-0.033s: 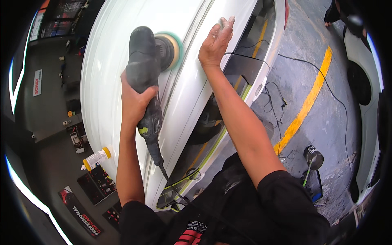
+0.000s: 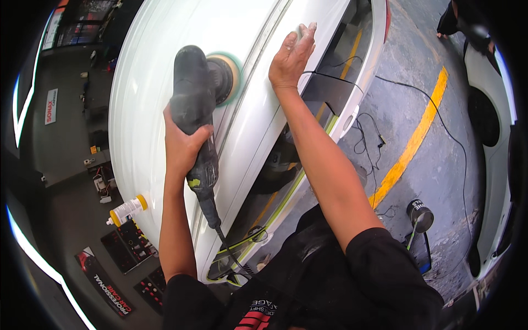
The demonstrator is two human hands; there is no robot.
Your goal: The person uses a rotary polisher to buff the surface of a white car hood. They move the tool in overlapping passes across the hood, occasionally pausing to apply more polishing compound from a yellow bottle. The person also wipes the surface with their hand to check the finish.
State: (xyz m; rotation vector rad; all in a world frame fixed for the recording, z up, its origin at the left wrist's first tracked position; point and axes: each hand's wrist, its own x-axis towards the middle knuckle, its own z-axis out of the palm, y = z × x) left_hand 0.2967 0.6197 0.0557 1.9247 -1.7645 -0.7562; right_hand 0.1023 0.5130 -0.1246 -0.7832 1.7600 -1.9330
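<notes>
My left hand (image 2: pixel 186 144) is wrapped round the body of a black corded polisher (image 2: pixel 192 102). The polisher's round pad, tan with a green rim (image 2: pixel 234 74), is set against the white car roof (image 2: pixel 159 33), beside a dark seam. My right hand (image 2: pixel 294 58) is at the roof's right edge, above the side windows. It holds nothing; its fingers are stretched out and dusted with white powder. From the handle's near end a black cord (image 2: pixel 225 239) runs back past my shirt.
A white bottle with a yellow base (image 2: pixel 127 210) stands at the roof's left edge. Cables (image 2: pixel 459 137) trail over the grey floor (image 2: pixel 407 104) past a yellow line (image 2: pixel 410 143). A black container (image 2: pixel 421 215) is lower right. Another person (image 2: pixel 467 25) and a white car (image 2: pixel 498 165) are far right.
The polisher and my left hand have shifted slightly toward me along the roof. My right hand has stayed almost in place.
</notes>
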